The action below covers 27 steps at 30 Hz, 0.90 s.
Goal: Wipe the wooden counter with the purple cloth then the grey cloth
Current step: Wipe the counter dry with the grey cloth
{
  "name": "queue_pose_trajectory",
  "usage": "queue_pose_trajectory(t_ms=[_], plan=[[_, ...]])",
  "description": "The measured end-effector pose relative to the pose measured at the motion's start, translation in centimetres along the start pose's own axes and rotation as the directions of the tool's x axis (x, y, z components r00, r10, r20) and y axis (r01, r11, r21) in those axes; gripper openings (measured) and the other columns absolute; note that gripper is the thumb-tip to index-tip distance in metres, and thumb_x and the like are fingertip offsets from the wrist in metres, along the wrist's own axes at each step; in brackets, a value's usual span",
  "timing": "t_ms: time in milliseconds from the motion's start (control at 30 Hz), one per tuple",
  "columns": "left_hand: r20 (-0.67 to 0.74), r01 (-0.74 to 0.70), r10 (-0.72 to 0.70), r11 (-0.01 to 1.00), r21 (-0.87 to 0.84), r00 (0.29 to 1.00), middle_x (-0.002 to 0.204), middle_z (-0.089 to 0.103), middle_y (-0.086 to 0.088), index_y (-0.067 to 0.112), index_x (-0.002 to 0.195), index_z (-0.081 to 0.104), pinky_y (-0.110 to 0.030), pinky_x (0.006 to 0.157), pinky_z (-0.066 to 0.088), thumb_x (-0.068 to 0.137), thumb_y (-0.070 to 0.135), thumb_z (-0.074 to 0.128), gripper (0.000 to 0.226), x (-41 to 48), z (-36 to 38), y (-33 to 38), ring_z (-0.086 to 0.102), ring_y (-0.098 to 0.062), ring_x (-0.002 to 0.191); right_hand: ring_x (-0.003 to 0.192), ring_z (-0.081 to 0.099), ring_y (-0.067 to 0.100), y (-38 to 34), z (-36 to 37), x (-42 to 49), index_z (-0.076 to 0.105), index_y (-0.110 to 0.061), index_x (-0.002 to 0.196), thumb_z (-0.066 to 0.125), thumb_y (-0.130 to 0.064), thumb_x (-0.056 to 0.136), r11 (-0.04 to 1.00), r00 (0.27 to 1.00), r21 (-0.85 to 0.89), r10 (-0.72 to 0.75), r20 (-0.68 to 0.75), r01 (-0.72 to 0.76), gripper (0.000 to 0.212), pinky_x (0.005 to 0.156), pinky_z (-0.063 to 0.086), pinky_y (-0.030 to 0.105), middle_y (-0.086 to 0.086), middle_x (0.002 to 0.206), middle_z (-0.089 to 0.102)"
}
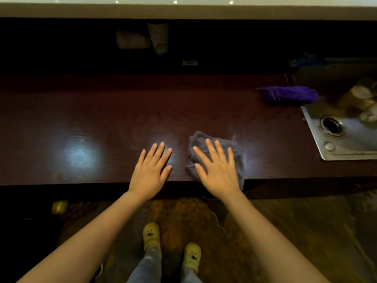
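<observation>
The right hand [217,170] presses flat, fingers spread, on the grey cloth [237,155] at the wooden surface's [102,119] near edge; the left hand [151,170] rests open, empty. Keep even pressure, overlapping strokes. The purple cloth [287,94] lies by the sink [318,137].

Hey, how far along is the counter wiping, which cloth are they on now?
The purple cloth lies set aside by the sink, so that pass looks done. In hand: the right hand presses flat on the grey cloth at the wooden counter front edge; the left hand rests bare beside it. How much grey wiping remains can't be told.
</observation>
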<state>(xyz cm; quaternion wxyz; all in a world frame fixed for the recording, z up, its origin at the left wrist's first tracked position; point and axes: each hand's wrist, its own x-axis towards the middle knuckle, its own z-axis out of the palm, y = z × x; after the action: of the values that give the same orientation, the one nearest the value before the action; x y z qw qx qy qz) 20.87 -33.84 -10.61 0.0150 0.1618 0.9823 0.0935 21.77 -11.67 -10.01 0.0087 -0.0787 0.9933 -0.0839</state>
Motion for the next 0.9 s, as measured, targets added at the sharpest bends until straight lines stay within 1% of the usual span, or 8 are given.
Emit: queue_pose_trajectory(t_ms=[300,400,500,567,633,733,800,900], plan=[[0.049,0.009,-0.006,0.999,-0.051,0.999,0.157,0.01,0.001,0.027,0.146,0.014,-0.039,0.117,-0.002,0.096,0.044,0.027,0.054,0.0,-0.2,-0.1,-0.002,-0.015,0.144,0.146,0.002,0.026,8.0,-1.9,0.9,0.018,-0.039,0.146,0.032,-0.048,0.094,0.929,0.929,0.015,0.368,0.031,-0.369,0.054,0.116,0.001,0.055,0.003,0.159,0.01],[0.043,0.033,-0.029,0.994,-0.1,0.999,0.157,0.011,0.0,0.026,0.145,0.017,-0.038,0.117,-0.004,0.097,0.041,0.03,0.053,-0.1,-0.6,0.3,-0.002,-0.016,0.144,0.146,-0.002,0.028,7.0,-1.7,0.0,0.013,-0.036,0.147,0.028,-0.05,0.095,0.916,0.916,0.023,0.4,0.028,-0.401,0.056,0.115,-0.002,0.056,0.006,0.16,0.006],[0.04,0.112,-0.107,0.982,-0.155,0.993,0.156,0.016,-0.007,0.018,0.143,0.026,-0.036,0.116,-0.004,0.095,0.037,0.038,0.053,0.6,-1.0,2.0,0.003,-0.021,0.145,0.146,-0.009,0.025,7.1,-2.2,-0.6,0.008,-0.037,0.147,0.026,-0.054,0.094,0.931,0.927,0.05,0.353,0.128,-0.362,0.059,0.114,-0.007,0.053,0.004,0.16,-0.002],[0.035,0.119,-0.114,0.975,-0.189,0.993,0.154,0.025,-0.01,0.015,0.139,0.034,-0.04,0.117,0.001,0.093,0.036,0.042,0.051,1.7,-1.3,4.6,0.012,-0.024,0.144,0.146,-0.007,0.022,8.1,-3.5,-0.6,0.012,-0.037,0.147,0.027,-0.055,0.094,0.931,0.932,0.146,0.306,0.192,-0.335,0.058,0.115,-0.005,0.049,0.001,0.16,0.0],[0.053,0.062,-0.05,0.962,-0.267,0.997,0.15,0.033,-0.009,0.016,0.138,0.036,-0.042,0.117,0.01,0.092,0.036,0.045,0.051,3.2,-1.5,8.1,0.021,-0.024,0.141,0.146,0.009,0.022,9.5,-4.9,-0.8,0.021,-0.031,0.146,0.034,-0.047,0.096,0.919,0.949,0.243,0.284,0.136,-0.31,0.054,0.116,0.009,0.047,0.003,0.158,0.017],[0.123,0.029,0.03,0.892,-0.451,0.992,0.144,0.042,-0.012,0.015,0.139,0.034,-0.039,0.112,0.028,0.088,0.033,0.052,0.057,5.8,-2.1,13.5,0.035,-0.028,0.133,0.142,0.022,0.026,11.9,-6.3,-2.0,0.028,-0.022,0.145,0.045,-0.033,0.094,0.918,0.929,0.144,0.365,0.063,-0.37,0.056,0.112,0.023,0.047,0.006,0.153,0.029],[0.186,0.09,0.014,0.837,-0.539,0.983,0.136,0.05,-0.013,0.016,0.137,0.036,-0.043,0.103,0.039,0.085,0.03,0.057,0.058,7.5,-2.6,16.1,0.043,-0.032,0.126,0.139,0.025,0.029,13.4,-6.8,-2.5,0.025,-0.019,0.146,0.05,-0.033,0.092,0.906,0.906,0.097,0.397,0.147,-0.413,0.061,0.109,0.027,0.048,0.007,0.153,0.029],[0.263,0.197,-0.065,0.836,-0.512,0.963,0.129,0.051,-0.016,0.017,0.135,0.034,-0.048,0.096,0.043,0.083,0.032,0.057,0.058,9.5,-2.7,18.0,0.043,-0.037,0.121,0.129,0.034,0.037,14.3,-7.4,-2.1,0.026,-0.016,0.145,0.059,-0.034,0.087,0.901,0.895,0.104,0.394,0.208,-0.421,0.07,0.103,0.034,0.046,0.012,0.146,0.037]])
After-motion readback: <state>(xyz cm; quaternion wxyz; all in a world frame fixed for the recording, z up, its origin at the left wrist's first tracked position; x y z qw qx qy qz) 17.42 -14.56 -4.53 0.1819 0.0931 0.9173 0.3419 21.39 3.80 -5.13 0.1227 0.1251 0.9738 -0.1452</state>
